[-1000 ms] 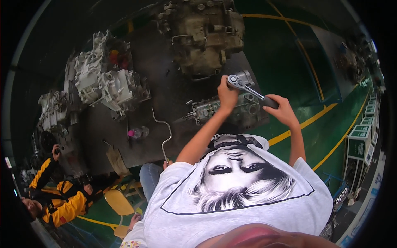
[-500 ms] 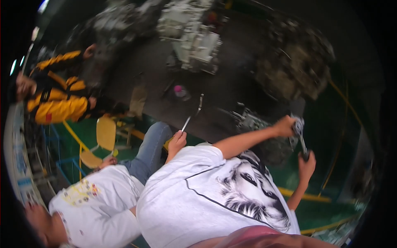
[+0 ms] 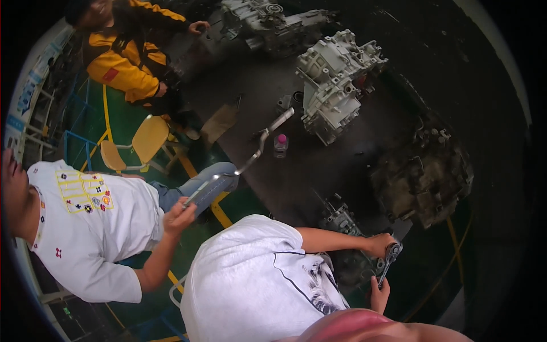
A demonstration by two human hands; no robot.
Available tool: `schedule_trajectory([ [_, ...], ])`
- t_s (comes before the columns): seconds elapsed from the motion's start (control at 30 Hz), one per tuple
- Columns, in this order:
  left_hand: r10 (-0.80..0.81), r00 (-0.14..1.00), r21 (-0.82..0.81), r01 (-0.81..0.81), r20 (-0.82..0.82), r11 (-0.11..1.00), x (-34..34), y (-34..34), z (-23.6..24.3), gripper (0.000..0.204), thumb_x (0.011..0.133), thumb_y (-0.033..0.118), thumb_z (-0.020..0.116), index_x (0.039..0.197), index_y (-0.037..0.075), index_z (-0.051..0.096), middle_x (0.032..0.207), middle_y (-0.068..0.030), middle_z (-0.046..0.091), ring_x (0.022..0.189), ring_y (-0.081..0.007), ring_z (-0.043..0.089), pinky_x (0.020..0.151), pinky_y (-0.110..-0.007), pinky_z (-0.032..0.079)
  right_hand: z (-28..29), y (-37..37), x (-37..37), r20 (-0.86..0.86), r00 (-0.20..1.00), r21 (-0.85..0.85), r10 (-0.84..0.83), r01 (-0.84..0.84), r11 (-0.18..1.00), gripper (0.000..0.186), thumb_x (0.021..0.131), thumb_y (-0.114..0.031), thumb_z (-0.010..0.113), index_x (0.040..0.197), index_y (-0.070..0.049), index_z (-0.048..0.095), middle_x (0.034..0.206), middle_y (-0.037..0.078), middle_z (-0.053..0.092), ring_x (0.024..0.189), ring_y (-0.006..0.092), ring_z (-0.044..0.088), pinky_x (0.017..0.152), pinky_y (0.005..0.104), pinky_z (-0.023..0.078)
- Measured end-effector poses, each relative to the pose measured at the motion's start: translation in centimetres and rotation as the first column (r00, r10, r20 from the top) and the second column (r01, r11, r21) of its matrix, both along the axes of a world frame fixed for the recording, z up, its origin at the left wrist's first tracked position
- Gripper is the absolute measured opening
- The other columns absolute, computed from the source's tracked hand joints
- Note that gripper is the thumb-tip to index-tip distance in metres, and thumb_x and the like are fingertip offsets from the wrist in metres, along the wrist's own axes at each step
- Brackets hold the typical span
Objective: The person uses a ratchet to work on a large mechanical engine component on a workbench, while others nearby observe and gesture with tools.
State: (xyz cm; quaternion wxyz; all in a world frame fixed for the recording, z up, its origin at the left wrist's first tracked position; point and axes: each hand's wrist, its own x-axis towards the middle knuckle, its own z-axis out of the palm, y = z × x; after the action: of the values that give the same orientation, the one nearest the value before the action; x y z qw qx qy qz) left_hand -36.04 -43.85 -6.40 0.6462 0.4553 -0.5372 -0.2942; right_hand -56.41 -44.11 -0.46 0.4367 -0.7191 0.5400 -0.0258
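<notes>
My left hand (image 3: 377, 244) is closed on the head end of a steel ratchet wrench (image 3: 388, 261) at the lower right. My right hand (image 3: 380, 292) grips its handle, lower down. Beneath the wrench lies a grey metal housing (image 3: 346, 222) with small fittings, partly hidden by my forearm and shirt. A large dirty gearbox (image 3: 421, 176) sits just beyond my hands.
A dark workbench (image 3: 273, 188) holds pale castings (image 3: 336, 80), another assembly (image 3: 268, 23) and a pink-capped bottle (image 3: 280, 147). At left, a person in white (image 3: 91, 239) holds a long bent metal bar (image 3: 262, 142); behind are a person in yellow-black (image 3: 125, 62) and a chair (image 3: 149, 142).
My view has swung left, so the bench and my hands appear shifted down and right. The neighbour in white has come into view, with the bent bar raised. Both my hands still grip the ratchet.
</notes>
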Motion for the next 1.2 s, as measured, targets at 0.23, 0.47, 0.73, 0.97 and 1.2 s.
schedule_trajectory([
  [0.23,0.011,0.998,-0.063,-0.015,-0.068,0.998,1.0,0.2,0.5,0.022,0.077,0.018,0.065,0.067,0.001,0.057,0.066,-0.0191,0.058,0.064,-0.0348,0.059,0.054,-0.034,0.044,3.0,1.1,0.4,0.033,0.997,0.134,0.072,-0.075,0.988,0.019,0.074,-0.013,0.068,0.078,-0.001,0.053,0.063,0.000,0.051,0.055,0.0075,0.046,0.050,0.0237,0.037],
  [0.47,-0.059,0.998,-0.058,0.058,-0.018,0.997,-0.5,-1.6,-2.5,0.014,0.070,0.009,0.067,0.083,0.004,0.066,0.077,-0.0179,0.063,0.075,-0.0328,0.063,0.064,-0.034,0.049,2.3,2.1,0.2,-0.022,1.000,0.114,-0.007,0.009,0.993,0.023,0.077,-0.020,0.069,0.078,-0.003,0.054,0.057,-0.002,0.048,0.049,0.0057,0.044,0.045,0.0237,0.035],
  [0.73,-0.075,0.997,0.000,0.075,-0.018,0.997,-0.2,-2.4,-3.4,0.012,0.069,0.008,0.066,0.073,0.000,0.058,0.064,-0.0166,0.058,0.062,-0.0358,0.059,0.056,-0.039,0.045,2.7,3.3,1.0,0.060,0.978,0.332,-0.200,0.169,0.928,0.024,0.080,-0.023,0.066,0.073,-0.005,0.052,0.054,0.001,0.050,0.043,0.0085,0.047,0.040,0.0235,0.036],
  [0.97,-0.114,0.988,0.141,0.099,0.105,0.985,2.4,1.3,-5.8,0.026,0.066,0.007,0.066,0.089,0.001,0.056,0.087,-0.0125,0.052,0.084,-0.0289,0.052,0.075,-0.035,0.044,1.5,6.2,2.4,0.218,0.919,0.435,-0.329,0.211,0.876,0.021,0.086,-0.021,0.060,0.083,-0.003,0.051,0.057,0.002,0.049,0.043,0.0105,0.048,0.040,0.0250,0.038],
  [1.2,-0.018,0.971,0.193,-0.030,0.238,0.981,2.3,1.0,-6.6,0.012,0.068,0.006,0.062,0.075,0.001,0.054,0.079,-0.0133,0.054,0.082,-0.0329,0.050,0.072,-0.039,0.043,1.4,7.8,4.1,0.383,0.848,0.405,-0.367,0.203,0.892,0.036,0.084,-0.012,0.063,0.114,0.001,0.047,0.078,0.005,0.052,0.045,0.0094,0.048,0.040,0.0236,0.037],
])
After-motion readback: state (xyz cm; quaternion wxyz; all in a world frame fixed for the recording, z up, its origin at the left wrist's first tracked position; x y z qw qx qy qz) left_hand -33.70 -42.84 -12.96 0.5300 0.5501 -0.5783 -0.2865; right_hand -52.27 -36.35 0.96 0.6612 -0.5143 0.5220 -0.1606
